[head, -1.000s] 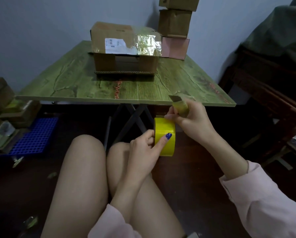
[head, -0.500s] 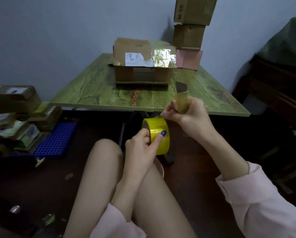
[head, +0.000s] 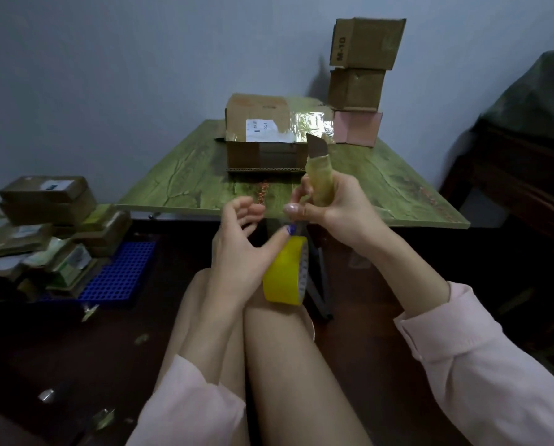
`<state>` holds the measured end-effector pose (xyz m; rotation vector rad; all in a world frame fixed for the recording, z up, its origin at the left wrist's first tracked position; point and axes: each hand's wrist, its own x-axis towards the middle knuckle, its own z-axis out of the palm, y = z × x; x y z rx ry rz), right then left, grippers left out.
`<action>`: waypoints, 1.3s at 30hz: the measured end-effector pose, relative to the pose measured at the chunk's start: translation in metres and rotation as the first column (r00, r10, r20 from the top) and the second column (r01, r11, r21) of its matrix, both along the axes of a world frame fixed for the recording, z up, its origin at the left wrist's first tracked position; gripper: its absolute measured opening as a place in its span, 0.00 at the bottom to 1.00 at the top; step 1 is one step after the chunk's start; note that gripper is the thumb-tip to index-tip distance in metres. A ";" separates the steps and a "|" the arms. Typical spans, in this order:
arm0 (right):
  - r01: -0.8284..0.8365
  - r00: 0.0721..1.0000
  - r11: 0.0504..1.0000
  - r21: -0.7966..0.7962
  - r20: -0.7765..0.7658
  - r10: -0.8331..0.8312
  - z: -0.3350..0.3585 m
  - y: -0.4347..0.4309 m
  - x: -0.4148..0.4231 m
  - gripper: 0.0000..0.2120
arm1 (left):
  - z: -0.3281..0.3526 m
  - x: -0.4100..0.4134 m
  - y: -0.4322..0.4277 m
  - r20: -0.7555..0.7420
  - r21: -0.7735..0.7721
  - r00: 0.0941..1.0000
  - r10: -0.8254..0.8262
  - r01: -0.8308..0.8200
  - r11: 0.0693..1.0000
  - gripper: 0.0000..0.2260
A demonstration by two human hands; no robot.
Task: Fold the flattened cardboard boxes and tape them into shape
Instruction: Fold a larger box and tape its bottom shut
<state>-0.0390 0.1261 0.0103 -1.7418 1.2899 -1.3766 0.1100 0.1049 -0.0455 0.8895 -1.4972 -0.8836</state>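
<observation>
A yellow tape roll (head: 283, 278) stands on edge on my right knee, below the table's front edge. My left hand (head: 237, 239) is beside it with fingers spread; only the thumb, with a blue nail, rests on top of the roll. My right hand (head: 336, 214) grips a utility knife (head: 319, 169) whose handle is wrapped in tape, blade pointing up. A clear strip seems to run from the roll up to my right fingers. A brown cardboard box (head: 263, 130) with a white label and shiny tape sits on the green table (head: 189, 185), front side open.
Two folded brown boxes (head: 365, 43) are stacked on a pink box (head: 356, 128) at the table's back right. A pile of packages (head: 44, 201) and a blue crate (head: 121, 278) lie on the floor at left. Dark wooden furniture (head: 510, 175) stands at right.
My left fingers have let go of the roll and spread apart, leaving the thumb on it. The roll has dropped onto my knee. My right hand has raised the knife, blade up.
</observation>
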 end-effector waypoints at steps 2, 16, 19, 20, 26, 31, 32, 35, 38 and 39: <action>-0.030 0.999 1.000 0.005 0.021 0.029 0.001 -0.001 -0.001 0.15 | 0.015 0.003 -0.002 -0.087 -0.034 0.996 -0.030 0.028 0.999 0.19; -0.104 0.995 0.993 -0.054 -0.002 0.104 0.020 0.003 -0.019 0.17 | 0.030 0.007 -0.021 0.031 -0.006 0.962 -0.272 0.272 0.962 0.18; -0.090 0.996 0.995 -0.051 -0.007 0.090 0.020 0.002 -0.020 0.17 | 0.032 0.010 -0.024 0.007 -0.031 0.963 -0.269 0.269 0.962 0.16; -0.092 0.996 0.994 -0.053 -0.004 0.092 0.020 0.002 -0.020 0.17 | 0.032 0.010 -0.024 0.018 -0.021 0.955 -0.295 0.295 0.955 0.18; -0.081 0.997 0.995 -0.059 -0.004 0.081 0.023 0.002 -0.015 0.15 | 0.035 0.011 -0.022 0.004 -0.015 0.958 -0.288 0.288 0.958 0.14; -0.033 0.999 0.999 0.021 0.044 0.032 0.018 0.001 -0.013 0.15 | 0.031 0.015 -0.016 0.001 -0.088 0.963 -0.270 0.269 0.959 0.15; -0.034 0.998 0.998 0.057 0.061 0.030 0.017 0.001 -0.013 0.16 | 0.029 0.016 -0.016 0.015 -0.122 0.967 -0.256 0.256 0.959 0.15; -0.053 0.983 0.979 0.199 0.183 0.016 0.013 -0.002 -0.013 0.17 | 0.026 0.016 -0.015 0.150 -0.275 0.975 -0.166 0.202 0.940 0.11; -0.057 0.977 0.949 0.311 0.212 -0.011 0.012 -0.004 -0.013 0.18 | 0.024 0.015 -0.013 0.288 -0.458 0.958 0.011 0.128 0.880 0.04; -0.050 0.980 0.941 0.335 0.197 -0.019 0.013 -0.004 -0.012 0.18 | 0.024 0.015 -0.013 0.318 -0.507 0.945 0.072 0.105 0.855 0.04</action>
